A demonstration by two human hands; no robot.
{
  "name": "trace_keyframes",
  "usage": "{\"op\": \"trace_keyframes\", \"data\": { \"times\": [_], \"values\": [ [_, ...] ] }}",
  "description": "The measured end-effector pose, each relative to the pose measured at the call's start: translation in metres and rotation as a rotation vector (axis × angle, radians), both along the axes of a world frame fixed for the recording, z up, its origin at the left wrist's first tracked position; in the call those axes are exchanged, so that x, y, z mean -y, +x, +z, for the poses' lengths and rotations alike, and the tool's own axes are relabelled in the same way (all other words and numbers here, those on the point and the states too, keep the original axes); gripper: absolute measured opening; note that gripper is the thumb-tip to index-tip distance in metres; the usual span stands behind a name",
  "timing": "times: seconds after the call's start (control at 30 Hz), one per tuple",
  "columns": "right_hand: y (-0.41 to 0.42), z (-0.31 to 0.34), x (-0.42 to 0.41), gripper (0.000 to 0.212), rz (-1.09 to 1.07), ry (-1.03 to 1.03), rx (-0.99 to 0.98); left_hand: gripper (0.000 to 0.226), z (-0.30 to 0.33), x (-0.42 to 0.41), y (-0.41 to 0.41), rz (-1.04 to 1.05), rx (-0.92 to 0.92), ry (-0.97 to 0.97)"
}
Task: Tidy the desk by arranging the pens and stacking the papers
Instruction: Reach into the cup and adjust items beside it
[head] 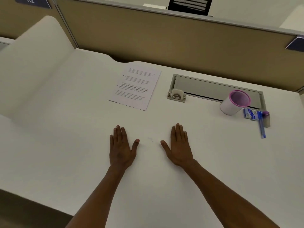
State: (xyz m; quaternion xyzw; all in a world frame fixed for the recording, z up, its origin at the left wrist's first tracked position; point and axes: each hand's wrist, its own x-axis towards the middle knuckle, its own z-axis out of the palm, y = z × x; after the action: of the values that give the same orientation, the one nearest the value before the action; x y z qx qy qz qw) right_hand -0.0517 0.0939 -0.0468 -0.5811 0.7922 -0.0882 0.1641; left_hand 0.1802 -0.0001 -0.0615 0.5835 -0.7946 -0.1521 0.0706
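Note:
My left hand (pixel 122 146) and my right hand (pixel 178 145) lie flat on the white desk (pixel 74 137), palms down, fingers straight, holding nothing. A printed sheet of paper (pixel 135 88) lies beyond them near the back of the desk. At the far right stands a white cup with a pink rim (pixel 235 102); nothing shows inside it. Just right of the cup a blue pen (pixel 261 125) lies on the desk, beside a small clear case with a purple cap (pixel 266 119) and a blue and white packet (pixel 250 114).
A grey cable hatch (pixel 213 87) is set into the desk behind the cup. A tan partition (pixel 164 38) closes the back. The desk's front left edge (pixel 32 199) drops off to dark floor. A black chair back (pixel 189 4) shows beyond the partition.

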Motion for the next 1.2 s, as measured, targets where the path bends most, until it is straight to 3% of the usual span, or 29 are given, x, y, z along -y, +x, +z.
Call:
{"op": "trace_keyframes", "data": {
  "times": [0.13,0.23,0.37,0.53,0.73,0.97,1.2],
  "values": [
    [0.037,-0.007,-0.006,0.076,0.133,-0.01,-0.009,0.088,-0.002,-0.013,-0.014,-0.079,-0.021,0.002],
    [0.04,-0.006,0.001,0.066,0.232,-0.05,0.095,0.08,-0.004,-0.026,-0.022,-0.214,-0.029,-0.006],
    [0.024,0.0,0.028,0.063,0.135,-0.046,0.118,0.069,-0.003,-0.026,-0.019,-0.338,-0.106,0.001],
    [0.041,-0.004,0.021,0.065,0.202,-0.012,0.036,0.064,0.006,0.0,0.001,-0.134,-0.266,-0.043],
    [0.063,0.013,0.029,0.063,0.314,-0.106,0.121,0.061,0.007,0.036,0.033,0.068,-0.167,-0.045],
    [0.076,0.024,0.099,0.059,0.406,0.046,0.015,0.066,0.004,0.032,0.037,-0.014,-0.03,-0.027],
    [0.05,0.015,0.03,0.058,0.538,0.001,-0.003,0.076,-0.001,0.009,0.028,-0.063,-0.047,-0.012]
  ]
}}
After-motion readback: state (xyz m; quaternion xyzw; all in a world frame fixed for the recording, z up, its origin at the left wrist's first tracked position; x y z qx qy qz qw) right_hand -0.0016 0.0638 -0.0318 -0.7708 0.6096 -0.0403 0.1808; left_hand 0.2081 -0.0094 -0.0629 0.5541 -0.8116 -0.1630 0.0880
